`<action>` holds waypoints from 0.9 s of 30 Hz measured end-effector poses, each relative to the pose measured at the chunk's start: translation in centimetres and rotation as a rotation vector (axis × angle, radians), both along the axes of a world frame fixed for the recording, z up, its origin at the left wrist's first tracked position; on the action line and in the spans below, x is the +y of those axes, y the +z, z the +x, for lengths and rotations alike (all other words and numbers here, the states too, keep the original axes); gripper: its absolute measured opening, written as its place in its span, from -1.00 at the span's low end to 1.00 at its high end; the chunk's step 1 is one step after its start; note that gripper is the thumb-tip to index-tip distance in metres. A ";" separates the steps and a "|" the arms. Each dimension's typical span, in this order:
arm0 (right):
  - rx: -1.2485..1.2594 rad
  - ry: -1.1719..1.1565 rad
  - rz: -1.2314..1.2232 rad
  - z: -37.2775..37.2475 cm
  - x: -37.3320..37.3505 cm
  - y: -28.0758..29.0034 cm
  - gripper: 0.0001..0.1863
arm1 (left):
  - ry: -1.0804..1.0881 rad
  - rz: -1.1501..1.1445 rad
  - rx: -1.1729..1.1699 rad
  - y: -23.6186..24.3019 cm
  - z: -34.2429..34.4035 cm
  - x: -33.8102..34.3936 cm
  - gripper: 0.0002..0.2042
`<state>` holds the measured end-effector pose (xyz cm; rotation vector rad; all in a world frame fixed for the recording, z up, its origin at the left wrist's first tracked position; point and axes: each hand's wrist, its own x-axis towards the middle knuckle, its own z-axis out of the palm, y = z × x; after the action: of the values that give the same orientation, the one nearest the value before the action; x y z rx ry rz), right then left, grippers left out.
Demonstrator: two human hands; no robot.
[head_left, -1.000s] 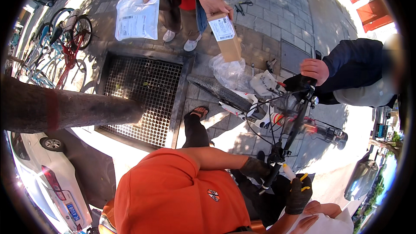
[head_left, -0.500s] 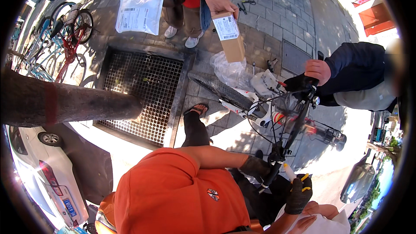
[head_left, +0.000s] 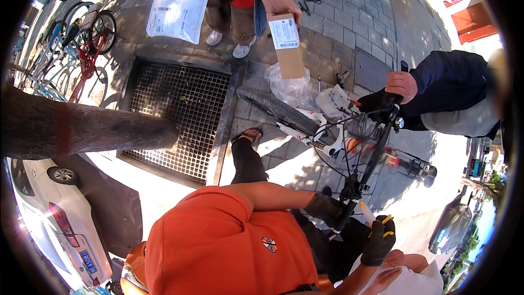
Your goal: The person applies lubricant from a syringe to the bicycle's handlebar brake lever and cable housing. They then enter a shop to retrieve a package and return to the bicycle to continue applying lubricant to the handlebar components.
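My left hand [head_left: 326, 208], in a dark glove, is wrapped around the near end of the black handlebar [head_left: 372, 158] of a bicycle with a white frame [head_left: 334, 145]. Beside it my right hand [head_left: 379, 241], also gloved, is closed on a yellow-and-white tool [head_left: 367, 213]. Its pale, yellow-tipped end points toward the handlebar, and yellow parts stick out between the fingers; the rest is hidden by the hand. The front wheel [head_left: 278, 110] reaches toward the upper left. At the handlebar's far end rests another person's hand [head_left: 401, 86].
Opposite, a person holds a cardboard box [head_left: 289, 61] and a white mailing bag [head_left: 177, 12]. Clear plastic [head_left: 287, 84] lies by the wheel. A metal grate [head_left: 177, 114] surrounds a tree trunk [head_left: 87, 123]. Another person's bare hands [head_left: 390, 274] are at the lower right; pliers [head_left: 311, 1] lie on the paving.
The cardboard box has swung slightly to hang straighter. My right hand with the tool has shifted a little to the right; my left hand stays at the handlebar.
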<state>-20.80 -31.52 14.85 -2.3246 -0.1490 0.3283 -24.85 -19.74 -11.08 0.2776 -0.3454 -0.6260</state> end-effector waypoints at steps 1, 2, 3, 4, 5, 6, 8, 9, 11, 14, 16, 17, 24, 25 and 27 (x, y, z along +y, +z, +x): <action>-0.010 0.024 -0.024 0.0 -0.2 -0.1 -0.78 | 0.000 0.009 -0.002 0.2 0.0 0.2 -0.66; -0.020 0.022 -0.038 0.0 -0.1 -0.1 -0.78 | 0.000 0.018 -0.004 0.3 0.0 0.3 -0.67; -0.029 0.023 -0.054 0.0 0.1 0.0 -0.77 | 0.002 0.027 -0.005 0.5 0.0 0.4 -0.68; -0.037 0.023 -0.069 0.0 0.2 0.0 -0.77 | 0.009 0.012 -0.028 0.2 0.0 0.2 -0.69; -0.042 0.029 -0.070 0.0 0.1 0.0 -0.77 | 0.016 -0.002 -0.051 -0.2 0.1 0.0 -0.69; -0.049 0.037 -0.073 0.0 0.1 0.0 -0.77 | 0.026 -0.017 -0.077 -0.9 0.4 -0.4 -0.69; -0.060 0.047 -0.075 -0.1 0.4 0.2 -0.77 | 0.363 0.203 -0.370 -2.4 0.6 -2.0 -0.69; -0.062 0.044 -0.072 -0.3 0.5 0.4 -0.78 | 0.433 0.270 -0.445 -2.5 0.5 -2.1 -0.69; -0.043 0.024 -0.056 -0.4 0.5 0.3 -0.78 | 0.490 0.361 -0.516 -2.7 0.3 -2.1 -0.68; -0.001 -0.027 -0.005 -0.3 0.2 0.1 -0.83 | 0.496 0.421 -0.580 -2.1 0.5 -1.3 -0.67; 0.014 -0.063 0.042 -0.2 -0.3 -0.2 -0.88 | 0.333 0.296 -0.408 -1.9 0.6 -1.2 -0.66; -0.271 0.176 -0.143 0.2 -1.3 -0.6 -0.88 | 0.158 0.150 -0.205 -1.7 0.5 -1.1 -0.65; -0.858 0.455 -0.494 -1.6 -6.3 -1.7 -0.71 | 0.001 -0.017 -0.017 -0.6 -0.1 -0.2 -0.60; -0.880 0.398 -0.498 -2.2 -6.3 -2.1 -0.71 | 0.213 0.277 -0.362 -0.8 0.0 -0.2 -0.61; -0.930 0.307 -0.483 -3.0 -6.3 -2.7 -0.69 | 0.636 0.870 -1.055 -1.1 0.3 0.0 -0.63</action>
<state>-23.85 -37.84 12.11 -2.7498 -0.9719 -0.6718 -24.59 -19.72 -12.13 1.5110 -0.9327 0.1000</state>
